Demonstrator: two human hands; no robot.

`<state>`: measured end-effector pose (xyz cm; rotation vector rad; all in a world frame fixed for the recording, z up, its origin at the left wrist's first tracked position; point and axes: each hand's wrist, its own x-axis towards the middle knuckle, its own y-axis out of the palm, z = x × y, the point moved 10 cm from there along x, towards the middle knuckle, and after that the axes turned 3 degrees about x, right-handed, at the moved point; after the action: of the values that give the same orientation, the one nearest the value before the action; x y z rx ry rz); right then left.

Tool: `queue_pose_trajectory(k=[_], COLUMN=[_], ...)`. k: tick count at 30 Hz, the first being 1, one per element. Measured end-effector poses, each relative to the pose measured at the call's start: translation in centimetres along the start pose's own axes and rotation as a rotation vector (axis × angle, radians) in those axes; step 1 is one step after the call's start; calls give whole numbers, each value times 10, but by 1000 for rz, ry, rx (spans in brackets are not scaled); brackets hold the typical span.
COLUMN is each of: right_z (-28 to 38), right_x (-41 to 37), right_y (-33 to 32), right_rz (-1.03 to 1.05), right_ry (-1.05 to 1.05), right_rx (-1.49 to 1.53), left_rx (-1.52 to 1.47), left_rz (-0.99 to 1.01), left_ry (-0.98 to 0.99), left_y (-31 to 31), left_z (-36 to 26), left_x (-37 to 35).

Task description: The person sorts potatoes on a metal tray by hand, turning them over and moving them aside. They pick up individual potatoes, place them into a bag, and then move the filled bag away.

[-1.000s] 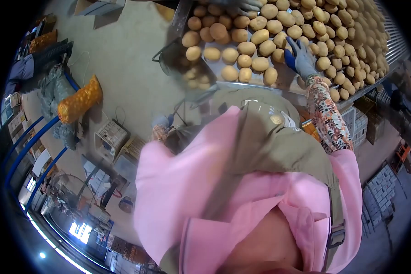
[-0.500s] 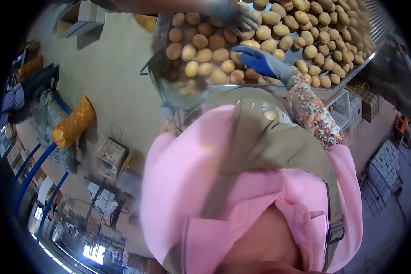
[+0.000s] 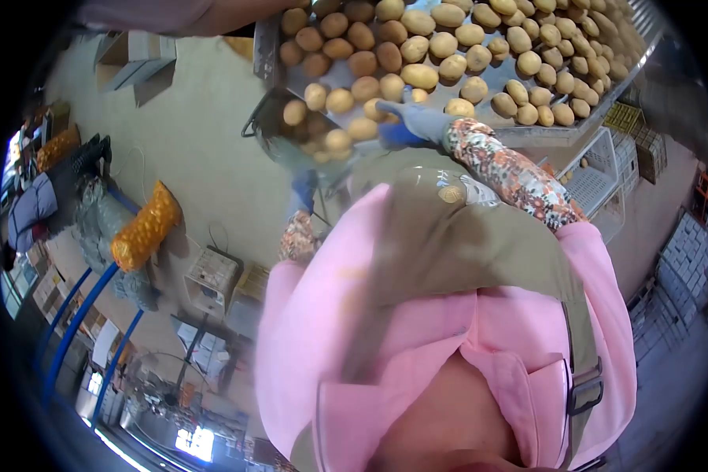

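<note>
My right hand, in a blue and grey glove, reaches left along the near edge of a metal sorting table. Its outstretched fingers lie against potatoes beside the mouth of a dark bucket-like container. Several potatoes sit in or at that mouth, blurred by motion. Low beside the container is my left hand, gloved in blue; blur hides its fingers and whether they grip the container. More potatoes cover the table beyond.
A co-worker's arm reaches in at the top left. White plastic crates stand below the table's right side. A filled orange mesh sack and blue rails are at left, with an open carton on the floor above.
My right hand has moved left along the table edge, and potatoes near it have shifted toward the container. The co-worker's gloved hand has left the view. My left hand stays beside the container.
</note>
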<state>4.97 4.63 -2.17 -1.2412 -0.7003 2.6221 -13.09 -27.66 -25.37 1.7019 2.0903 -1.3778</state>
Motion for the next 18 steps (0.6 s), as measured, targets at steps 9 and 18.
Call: queue_pose_trajectory(k=[9, 18], right_z=[-114, -96], right_x=[-22, -30], right_y=[-72, 1], right_rz=[-307, 66], right_ry=[-218, 190], right_rx=[563, 44], left_rx=[-243, 148], left_rz=[-197, -110], left_ry=[-778, -584], left_y=[-21, -47], left_z=[12, -35], left_x=[-28, -21])
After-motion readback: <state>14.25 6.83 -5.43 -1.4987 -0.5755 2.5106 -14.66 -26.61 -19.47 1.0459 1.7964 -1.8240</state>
